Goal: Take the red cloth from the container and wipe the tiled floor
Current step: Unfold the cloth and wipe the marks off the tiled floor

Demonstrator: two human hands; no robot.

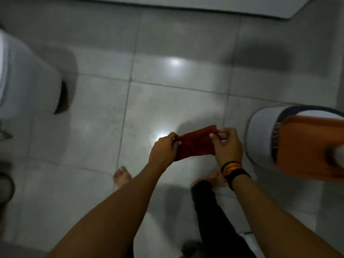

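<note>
A folded red cloth (196, 143) hangs in the air between both hands, above the pale tiled floor (167, 101). My left hand (163, 149) pinches its left edge. My right hand (228, 144), with dark and orange bands on the wrist, grips its right end with thumb and fingers. The white round container (260, 135) stands just right of my right hand, with an orange board-like object (312, 146) lying in it. The view is blurred.
A white rounded fixture (28, 77) stands at the left. A white ledge (204, 6) runs along the top. My bare feet (122, 176) and a dark trouser leg (210, 211) are below the hands. Open tiles lie ahead.
</note>
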